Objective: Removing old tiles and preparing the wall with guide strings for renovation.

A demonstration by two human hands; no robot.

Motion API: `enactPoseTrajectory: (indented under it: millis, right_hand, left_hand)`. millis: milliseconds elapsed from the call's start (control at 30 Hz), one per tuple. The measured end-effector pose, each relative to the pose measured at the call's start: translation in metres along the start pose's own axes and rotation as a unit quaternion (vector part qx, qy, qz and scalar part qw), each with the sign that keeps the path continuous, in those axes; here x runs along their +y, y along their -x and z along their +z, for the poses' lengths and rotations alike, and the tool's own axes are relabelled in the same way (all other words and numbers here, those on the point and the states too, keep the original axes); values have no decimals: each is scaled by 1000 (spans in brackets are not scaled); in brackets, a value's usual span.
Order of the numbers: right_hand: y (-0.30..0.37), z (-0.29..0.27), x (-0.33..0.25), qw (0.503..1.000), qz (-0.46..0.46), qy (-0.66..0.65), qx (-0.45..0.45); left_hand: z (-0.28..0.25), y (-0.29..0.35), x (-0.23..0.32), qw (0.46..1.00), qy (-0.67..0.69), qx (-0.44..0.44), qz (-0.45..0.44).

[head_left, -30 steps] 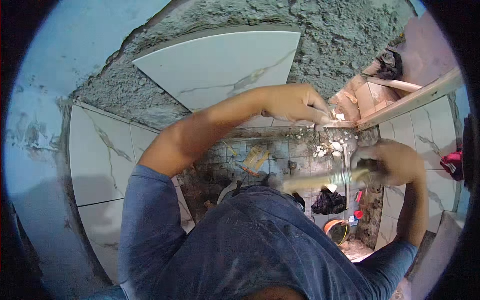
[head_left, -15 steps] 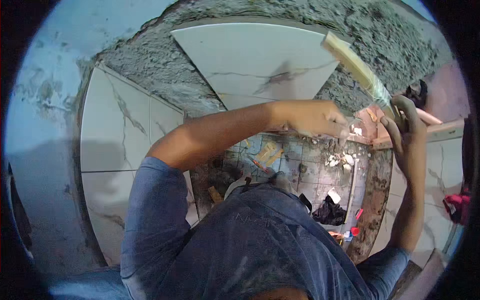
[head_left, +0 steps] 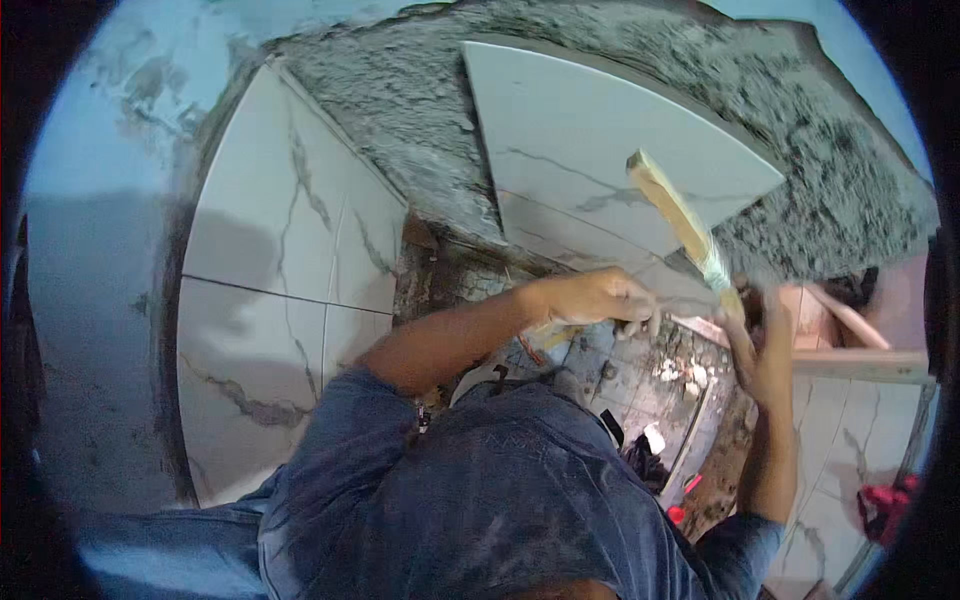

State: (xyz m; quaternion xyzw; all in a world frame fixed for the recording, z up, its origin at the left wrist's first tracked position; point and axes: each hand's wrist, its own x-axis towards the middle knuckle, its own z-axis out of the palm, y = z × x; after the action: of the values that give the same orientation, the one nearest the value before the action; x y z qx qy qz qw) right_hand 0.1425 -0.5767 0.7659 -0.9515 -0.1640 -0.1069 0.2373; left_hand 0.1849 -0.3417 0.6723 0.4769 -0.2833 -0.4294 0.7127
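My right hand (head_left: 765, 350), smeared by motion, grips the lower end of a pale wooden stick (head_left: 668, 203) with clear wrapping around its middle. The stick tilts up and to the left, its free end in front of a large white marbled tile (head_left: 590, 120) on the wall. Whatever sits at the gripped end is hidden by the fingers. My left hand (head_left: 595, 296) is held in front of my body, left of the stick and apart from it. Its fingers are curled together; I cannot make out anything in them.
Rough grey mortar (head_left: 830, 170) surrounds the large tile. More marbled tiles (head_left: 260, 230) cover the wall on the left. Below, white crumbs (head_left: 683, 373) and a black cloth (head_left: 645, 462) lie on a dirty floor. A pinkish ledge (head_left: 850, 362) is at right, above a red cloth (head_left: 885, 512).
The view has turned, so the wall tiles sit further right. Both hands are lower in the picture, the right one also further left, still with the stick.
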Motion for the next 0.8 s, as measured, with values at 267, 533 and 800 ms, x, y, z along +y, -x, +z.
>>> enactPoseTrajectory:
  millis: [267,533,800]
  right_hand:
    - [3,69,15,855,-28,266,-444]
    - [21,79,1,790,163,-491,-328]
    - [17,116,12,919,59,107,-376]
  left_hand:
    - [-51,23,-47,956,-288,39,-42]
    - [-71,50,-110,987,-151,36,-48]
    - [-57,34,-107,933,-345,99,32]
